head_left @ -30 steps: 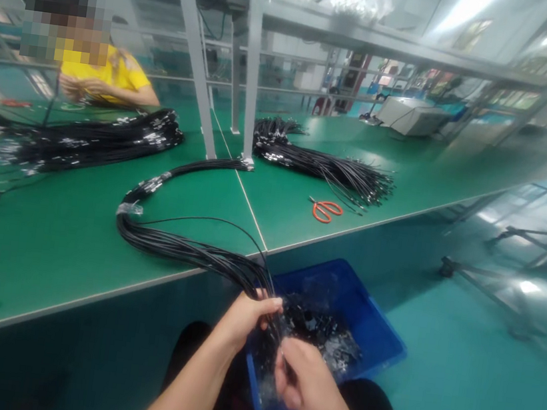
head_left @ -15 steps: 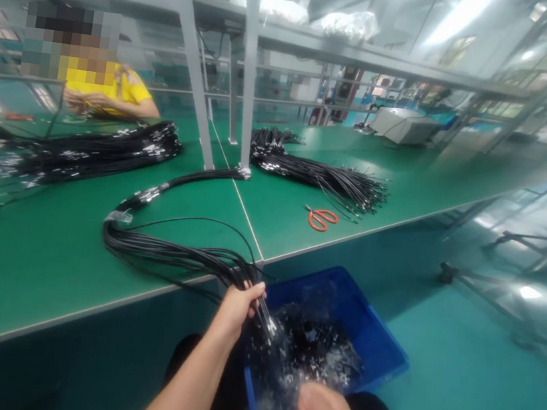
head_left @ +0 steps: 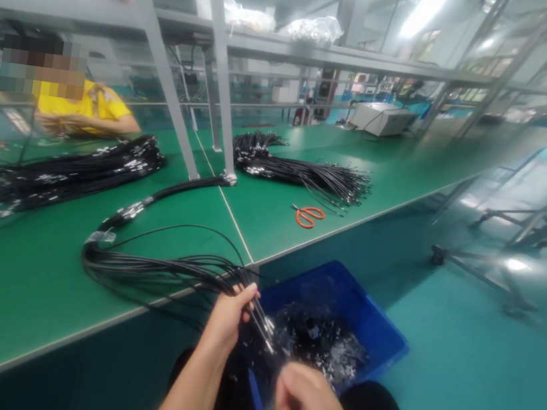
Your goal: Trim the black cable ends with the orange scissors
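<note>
My left hand (head_left: 233, 314) is closed round a bundle of thin black cables (head_left: 159, 266), near the table's front edge. The cables' pale, shiny ends stick out past my fingers, over a blue bin (head_left: 381, 323). The bundle curves back across the green table, wrapped in clear plastic at its bend. Just below those free ends, my right hand (head_left: 310, 405) is curled with its fingers pressed together, slightly blurred. What it may hold is hidden. Inside the bin lie many small black and clear scraps (head_left: 319, 339).
Orange-handled scissors (head_left: 308, 216) lie on the green table (head_left: 189, 234). Thick black cable bundles (head_left: 303, 172) (head_left: 72, 165) rest farther back, by grey shelf posts (head_left: 220, 70). Across the table sits a person in yellow (head_left: 99, 108). A wheeled metal stand (head_left: 492, 267) is at the right.
My right hand has shifted slightly left and up, closer to the cable ends. My left hand keeps its hold on the cables. The whole view has swung a little to the right.
</note>
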The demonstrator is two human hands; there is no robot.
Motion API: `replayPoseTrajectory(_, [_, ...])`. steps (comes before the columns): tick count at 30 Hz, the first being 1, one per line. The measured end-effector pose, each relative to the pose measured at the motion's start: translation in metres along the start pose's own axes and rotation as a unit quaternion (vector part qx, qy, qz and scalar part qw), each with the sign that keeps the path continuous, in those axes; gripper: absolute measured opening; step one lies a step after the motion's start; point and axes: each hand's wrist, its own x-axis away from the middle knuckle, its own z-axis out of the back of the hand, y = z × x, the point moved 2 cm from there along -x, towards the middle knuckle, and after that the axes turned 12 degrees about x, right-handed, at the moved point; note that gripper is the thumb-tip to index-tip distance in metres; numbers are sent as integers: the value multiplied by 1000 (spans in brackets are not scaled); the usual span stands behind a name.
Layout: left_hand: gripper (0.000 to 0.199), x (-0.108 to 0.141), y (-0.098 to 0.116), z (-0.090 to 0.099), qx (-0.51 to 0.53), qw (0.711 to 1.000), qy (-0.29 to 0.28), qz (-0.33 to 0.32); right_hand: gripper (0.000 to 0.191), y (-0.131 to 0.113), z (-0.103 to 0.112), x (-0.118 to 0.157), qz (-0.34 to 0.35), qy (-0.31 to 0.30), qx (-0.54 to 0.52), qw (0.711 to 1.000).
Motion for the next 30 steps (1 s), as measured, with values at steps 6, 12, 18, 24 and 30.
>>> replayPoseTrajectory(6, [29,13,2,-10,22,1000,2,8,40,11,-7,-20,-30,26,-53,998])
replayPoseTrajectory(12, [30,8,7,-5,50,998,27,3,38,10,1,-10,-31,19,-65,997])
replayPoseTrajectory(18, [31,7,21,-10,77,996,6,38,23,9,24,-8,-21,44,-62,997])
replayPoseTrajectory(24, [29,10,18,-13,96,993,6,64,38,9,18,-19,-14,48,-53,997])
replayPoseTrajectory(30, [32,8,25,-13,120,988,-11,98,40,6,48,-20,29,108,-17,994])
